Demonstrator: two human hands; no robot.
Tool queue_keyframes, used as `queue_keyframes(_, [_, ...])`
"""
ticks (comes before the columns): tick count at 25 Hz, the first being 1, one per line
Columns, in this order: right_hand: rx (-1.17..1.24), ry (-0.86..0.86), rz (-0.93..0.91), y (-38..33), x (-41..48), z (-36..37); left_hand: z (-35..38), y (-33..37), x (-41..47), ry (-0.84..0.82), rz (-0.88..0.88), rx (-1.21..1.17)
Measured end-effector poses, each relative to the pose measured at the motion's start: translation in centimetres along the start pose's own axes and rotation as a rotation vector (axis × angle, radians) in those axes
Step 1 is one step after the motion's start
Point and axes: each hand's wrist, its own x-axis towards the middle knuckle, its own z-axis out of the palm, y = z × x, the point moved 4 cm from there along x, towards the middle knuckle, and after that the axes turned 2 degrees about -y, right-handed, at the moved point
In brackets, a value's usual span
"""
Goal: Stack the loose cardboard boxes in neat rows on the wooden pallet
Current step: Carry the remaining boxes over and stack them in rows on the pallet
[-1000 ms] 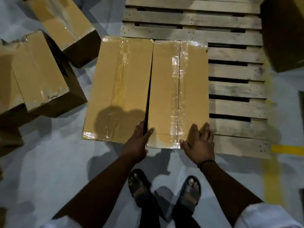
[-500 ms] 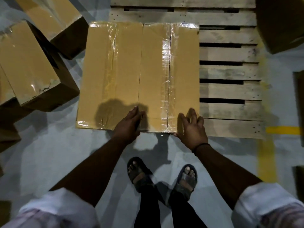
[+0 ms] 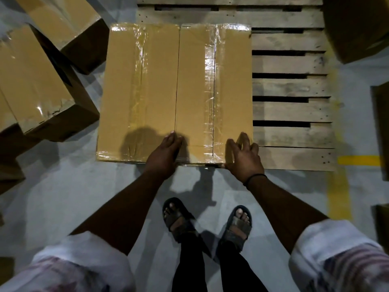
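Observation:
Two taped cardboard boxes lie flat side by side on the left half of the wooden pallet (image 3: 290,87), their long sides touching. The left box (image 3: 136,91) is wider in view than the right box (image 3: 214,91). My left hand (image 3: 164,154) rests on the near edge at the seam between them, fingers fairly straight. My right hand (image 3: 242,159) lies on the near right corner of the right box, fingers spread on its top and thumb at the front edge.
Loose boxes lie on the grey floor at the left (image 3: 35,81) and upper left (image 3: 63,20). Another box (image 3: 357,24) stands at the pallet's far right corner, and more sit at the right edge (image 3: 381,131). A yellow floor line (image 3: 357,160) runs beside the pallet. My sandalled feet stand just before it.
The gap between the two boxes has closed; the right box now sits flush against the left one. Both hands stayed at the near edge.

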Motion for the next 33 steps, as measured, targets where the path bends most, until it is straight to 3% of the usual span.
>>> queue_keyframes(5, [0.088,0.021,0.011,0.4,-0.4,0.1,0.0,0.3,0.0,-0.004,-0.012,0.048])
queue_keyframes(9, [0.298,0.022,0.176,0.8,0.0,-1.1,0.3,0.3,0.0,-0.014,-0.017,0.060])
queue_keyframes(16, [0.293,-0.034,0.188,1.3,0.7,-0.6,0.6,0.3,0.1,-0.008,-0.072,-0.036])
queue_keyframes(33, [0.326,-0.056,0.176,1.7,0.7,-0.8,0.5,1.3,-0.1,-0.023,-0.089,0.036])
